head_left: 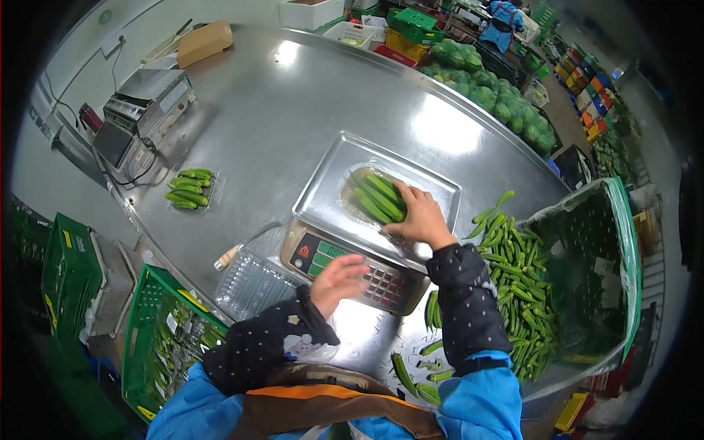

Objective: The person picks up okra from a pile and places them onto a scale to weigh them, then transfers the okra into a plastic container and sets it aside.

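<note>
Several okra pods [378, 198] lie in a clear plastic tray on the metal pan [320, 188] of a digital scale. My right hand [422, 216] is at the right side of these pods, its fingers curved round their edge. Over the scale's display and keypad [383, 280] hovers my left hand [339, 283], fingers apart and nothing in it. Clear empty plastic trays [258, 284] are stacked left of the scale, beside a tool with a wooden handle [226, 258]. A large heap of loose okra [522, 286] lies to the right.
A packed okra tray [192, 188] and a wrapping machine [143, 121] stand at left. Green crates [139, 345] hold packed okra at lower left. A lined green crate [623, 264] lies at right. Bagged green produce [499, 99] and a person in blue [503, 26] are beyond the table.
</note>
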The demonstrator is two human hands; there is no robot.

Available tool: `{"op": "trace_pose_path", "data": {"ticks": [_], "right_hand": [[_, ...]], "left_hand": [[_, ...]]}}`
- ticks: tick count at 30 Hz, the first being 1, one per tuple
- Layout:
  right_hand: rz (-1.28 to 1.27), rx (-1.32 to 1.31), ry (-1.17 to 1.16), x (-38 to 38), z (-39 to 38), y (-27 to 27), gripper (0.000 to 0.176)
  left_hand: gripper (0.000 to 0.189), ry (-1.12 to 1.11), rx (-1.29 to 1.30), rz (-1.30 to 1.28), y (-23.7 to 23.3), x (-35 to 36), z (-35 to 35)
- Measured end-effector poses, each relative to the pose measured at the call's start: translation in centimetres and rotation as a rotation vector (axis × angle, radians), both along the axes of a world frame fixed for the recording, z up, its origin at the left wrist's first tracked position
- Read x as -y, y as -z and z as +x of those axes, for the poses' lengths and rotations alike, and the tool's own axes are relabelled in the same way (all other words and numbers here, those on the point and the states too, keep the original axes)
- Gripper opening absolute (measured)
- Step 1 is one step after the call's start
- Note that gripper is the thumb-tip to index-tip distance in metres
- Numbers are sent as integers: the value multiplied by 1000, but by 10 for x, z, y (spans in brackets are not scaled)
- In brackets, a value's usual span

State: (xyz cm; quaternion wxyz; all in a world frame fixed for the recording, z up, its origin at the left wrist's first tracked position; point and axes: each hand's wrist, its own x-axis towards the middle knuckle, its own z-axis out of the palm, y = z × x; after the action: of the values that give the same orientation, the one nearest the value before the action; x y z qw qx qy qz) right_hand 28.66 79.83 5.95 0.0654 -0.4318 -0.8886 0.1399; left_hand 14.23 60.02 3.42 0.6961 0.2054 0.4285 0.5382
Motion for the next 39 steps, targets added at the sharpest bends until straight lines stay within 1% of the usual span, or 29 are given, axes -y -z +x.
{"op": "trace_pose_path", "data": {"ticks": [1,2,4,5,6,8,9,10,11,12,13,15,16,18,19,20,21,22,24,26,28,30,32,33,34,35,36,37,39], "right_hand": [[-1,-89,-3,1,3,10,100],[35,-147,-37,2,10,16,97],[32,-253,1,10,25,14,94],[15,-318,16,13,33,9,85],[12,-322,14,17,43,7,85],[7,-431,82,28,66,6,75],[-14,-471,126,33,78,8,70],[-35,-510,171,40,88,9,65],[-83,-497,269,48,95,9,61],[-91,-543,294,55,105,16,61],[-85,-532,322,62,116,24,61],[-94,-537,397,79,138,34,58],[-71,-574,428,88,151,40,53],[-113,-615,627,107,186,43,49],[-73,-656,723,115,213,48,43],[-78,-703,885,125,238,44,35],[-22,-776,972,135,271,46,30],[37,-852,1049,146,304,50,26],[158,-758,1186,170,358,58,18],[181,-681,1228,185,378,68,15],[6,-476,1186,183,369,79,18],[173,-290,1078,171,352,105,30],[244,-38,1093,153,335,117,45],[239,-41,1099,145,326,116,45],[122,47,1198,138,316,111,52],[4,135,1289,133,311,109,59],[2,129,1288,130,312,110,59],[-53,131,1296,128,315,112,61],[-110,133,1300,126,320,116,63]], "left_hand": [[53,-55,-81,94,2,-5,-12],[52,-111,-162,183,4,-12,-24],[45,-156,-409,298,15,-37,-52],[42,-129,-676,254,5,-51,-64],[40,-101,-942,209,-7,-67,-74],[39,-55,-1431,569,-19,-98,-91],[58,40,-1476,641,-17,-112,-94],[58,41,-1476,648,-21,-123,-90],[71,141,-1603,654,-24,-132,-81],[84,246,-1727,659,-27,-142,-73],[84,254,-1723,671,-28,-152,-66],[108,545,-1813,721,-29,-170,-51],[108,568,-1794,750,-26,-179,-44],[116,784,-1870,758,-15,-198,-25],[120,823,-1877,788,-7,-206,-22],[117,809,-1858,798,4,-208,-21],[114,730,-1888,820,9,-200,-17],[112,698,-1898,777,7,-194,-12],[110,722,-1931,702,8,-182,-7],[109,720,-1973,622,3,-164,2],[109,731,-1965,607,-2,-158,7],[109,731,-1966,580,-3,-152,6],[108,483,-1765,690,-3,-147,-1],[103,376,-1625,769,-6,-140,-6],[103,384,-1627,770,-14,-131,-7],[98,320,-1490,767,-25,-119,-10],[93,255,-1354,761,-32,-108,-13],[93,254,-1360,762,-34,-97,-18],[83,236,-1323,679,-35,-74,-30]]}}
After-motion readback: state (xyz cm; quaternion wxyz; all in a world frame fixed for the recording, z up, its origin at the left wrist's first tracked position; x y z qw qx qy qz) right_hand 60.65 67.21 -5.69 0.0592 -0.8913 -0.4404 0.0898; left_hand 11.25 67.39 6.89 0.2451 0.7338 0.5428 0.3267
